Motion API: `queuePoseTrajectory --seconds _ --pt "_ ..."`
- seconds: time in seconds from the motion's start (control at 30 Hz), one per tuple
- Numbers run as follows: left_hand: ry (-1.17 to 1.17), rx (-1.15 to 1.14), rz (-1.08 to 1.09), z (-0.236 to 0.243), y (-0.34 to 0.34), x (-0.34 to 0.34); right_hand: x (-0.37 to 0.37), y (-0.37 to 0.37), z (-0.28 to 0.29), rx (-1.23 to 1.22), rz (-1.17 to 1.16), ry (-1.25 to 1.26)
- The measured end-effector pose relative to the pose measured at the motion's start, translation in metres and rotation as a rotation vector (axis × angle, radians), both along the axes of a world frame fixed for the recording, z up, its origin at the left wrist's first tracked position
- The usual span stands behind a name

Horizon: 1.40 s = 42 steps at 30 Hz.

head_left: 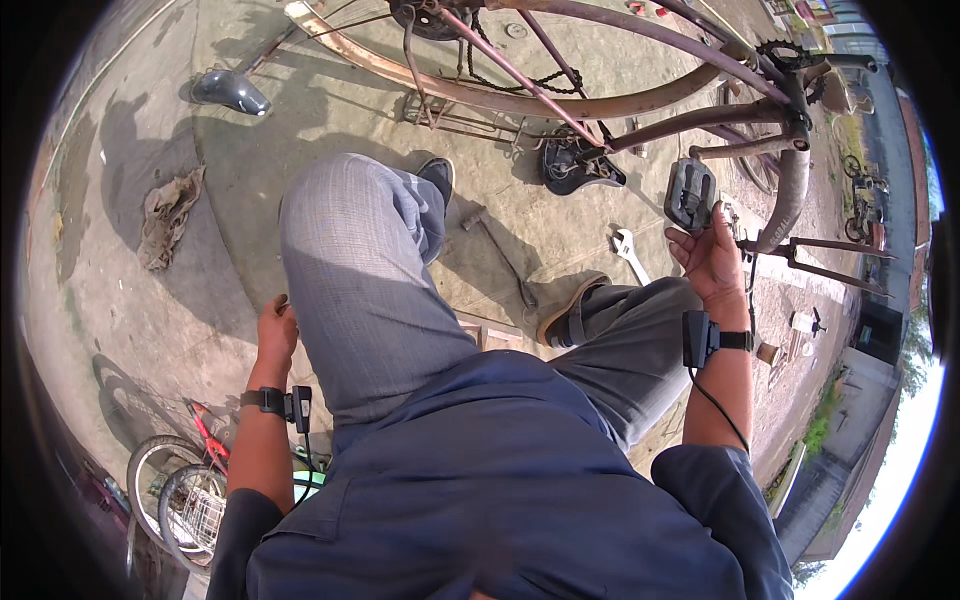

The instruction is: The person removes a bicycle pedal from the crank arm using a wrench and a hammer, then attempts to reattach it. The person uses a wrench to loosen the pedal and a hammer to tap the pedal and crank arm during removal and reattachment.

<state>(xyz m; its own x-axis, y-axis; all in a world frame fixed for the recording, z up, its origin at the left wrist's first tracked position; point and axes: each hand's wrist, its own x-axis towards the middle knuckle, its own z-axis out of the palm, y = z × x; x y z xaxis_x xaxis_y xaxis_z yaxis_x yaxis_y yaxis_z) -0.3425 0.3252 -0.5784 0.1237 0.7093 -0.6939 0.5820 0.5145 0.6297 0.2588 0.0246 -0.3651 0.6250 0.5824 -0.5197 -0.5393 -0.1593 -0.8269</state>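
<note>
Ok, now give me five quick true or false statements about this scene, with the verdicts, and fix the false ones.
1. The right hand is at the black pedal. True.
2. The adjustable wrench is in the right hand. False: the adjustable wrench lies on the ground near the right shoe.
3. The left hand is beside the left trouser leg. True.
4. The upturned bicycle's frame is bright green. False: the frame is a dull, purplish colour.
5. A crumpled cloth lies on the ground, left of both legs. True.
</note>
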Motion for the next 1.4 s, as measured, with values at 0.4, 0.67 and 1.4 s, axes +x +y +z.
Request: queuePoseTrajectory --seconds 0.4,0.67,1.4 --pt "-0.113 0.338 -0.240 0.151 0.142 0.156 0.025 -0.065 -0.042 -0.275 -0.082 -0.037" --pt "-0.247 0.396 -0.609 0.265 0.070 0.274 0.073 -0.094 -0.079 -0.410 -0.150 -0.100" --pt "-0.031 -0.148 -1.238 0.144 -0.114 0.408 -0.010 -0.042 -0.236 -0.762 0.356 -0.274"
